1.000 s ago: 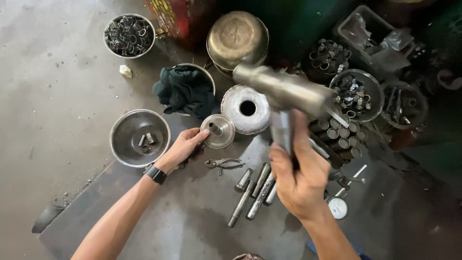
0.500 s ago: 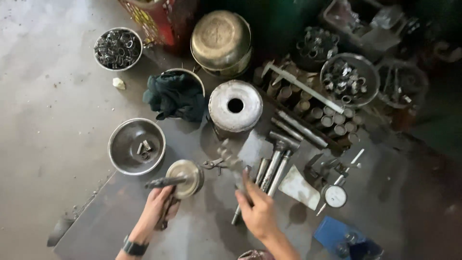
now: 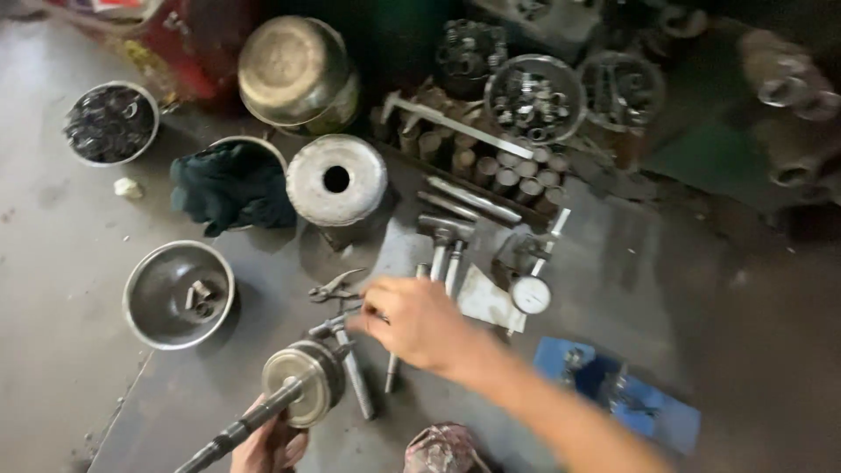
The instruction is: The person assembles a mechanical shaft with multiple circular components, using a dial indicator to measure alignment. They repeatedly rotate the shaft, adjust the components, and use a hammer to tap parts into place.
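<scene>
The left hand (image 3: 267, 445) is clamped on a shaft (image 3: 229, 431) carrying a disc (image 3: 302, 383) — its long axis runs from lower left up toward the right hand (image 3: 419, 324). That hand, just right of the disc, pinches a small tool (image 3: 337, 326) — pliers (image 3: 335, 285) lie just above.

— What's in the left hand (image 3: 267, 445)?

— A long dark steel shaft with a round silvery metal disc on its end (image 3: 302, 383), gripped low by the frame's bottom edge.

— And the right hand (image 3: 412, 322)?

— Closed on a slim grey metal T-handled tool (image 3: 350, 363) lying on the dark steel floor plate (image 3: 613, 263), just beside the disc.

— Around them?

— Small metal pliers (image 3: 331, 286) just above the knuckles, a shallow steel bowl holding a few small parts (image 3: 179, 294) to the left, a white-faced dial gauge (image 3: 530, 294) to the right.
</scene>
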